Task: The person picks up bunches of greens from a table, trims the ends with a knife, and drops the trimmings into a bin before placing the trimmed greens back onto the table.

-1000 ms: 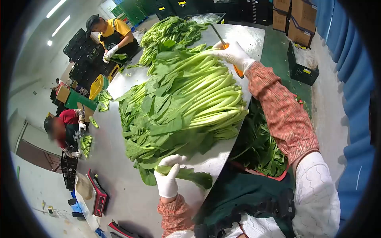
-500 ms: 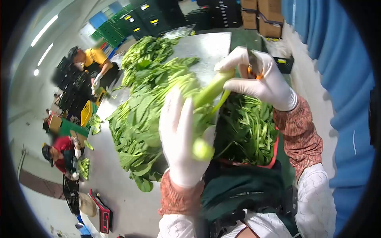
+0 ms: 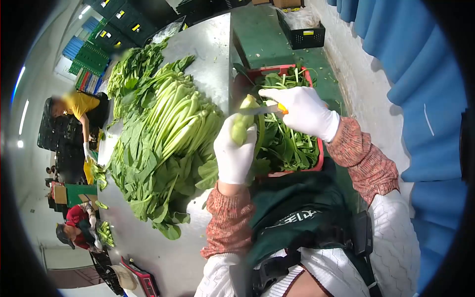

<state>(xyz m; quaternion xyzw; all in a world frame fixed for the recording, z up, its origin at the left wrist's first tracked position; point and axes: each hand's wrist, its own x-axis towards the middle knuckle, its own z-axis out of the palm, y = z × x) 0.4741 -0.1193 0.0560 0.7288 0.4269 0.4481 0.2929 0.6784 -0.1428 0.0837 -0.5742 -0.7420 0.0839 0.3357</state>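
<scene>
My left hand, in a white glove, is closed around a leafy green vegetable, its pale stem end up and its leaves hanging below. My gloved right hand grips a knife with an orange handle; the blade lies across the stem near its top. Left of my left hand, a large heap of leafy greens covers part of the metal table. Beneath my right hand, a red crate holds loose leaves and stalks.
Two people, one in yellow and one in red, are at the table's far left side. A red scale sits at the lower left. Behind the red crate is a black crate with plastic; a blue curtain hangs at right.
The view has shifted, showing more of the red crate. My left hand has closed around the vegetable's stem, and the knife blade now lies across its end.
</scene>
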